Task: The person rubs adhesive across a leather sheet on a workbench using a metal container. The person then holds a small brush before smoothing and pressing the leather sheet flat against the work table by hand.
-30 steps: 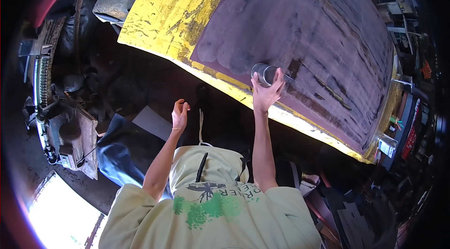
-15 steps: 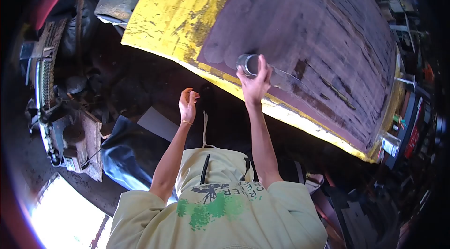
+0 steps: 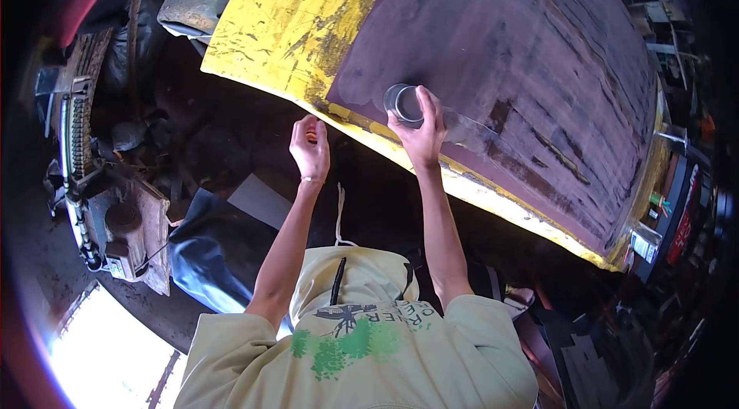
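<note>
A round dark container with a clear rim [image 3: 402,103] is in my right hand [image 3: 422,132], fingers wrapped round its right side, over the lower left part of the dark purplish sheet [image 3: 477,40]. That sheet lies on a yellow, scratched panel [image 3: 285,16] whose edge slopes down to the right. My left hand [image 3: 310,149] is raised just below the panel's edge, its fingers curled inward; whether anything is between them is hidden. Dark streaks and patches mark the sheet to the right of the container.
On the left stand a metal spring part [image 3: 77,136] and a wooden board with machine parts [image 3: 154,232]. Dark blue cloth [image 3: 208,255] hangs near my left arm. Cluttered shelves [image 3: 662,32] and a black and red box [image 3: 681,213] are at the right.
My right hand and the container have moved left along the sheet. My left hand has risen towards the yellow edge, its fingers curled further in.
</note>
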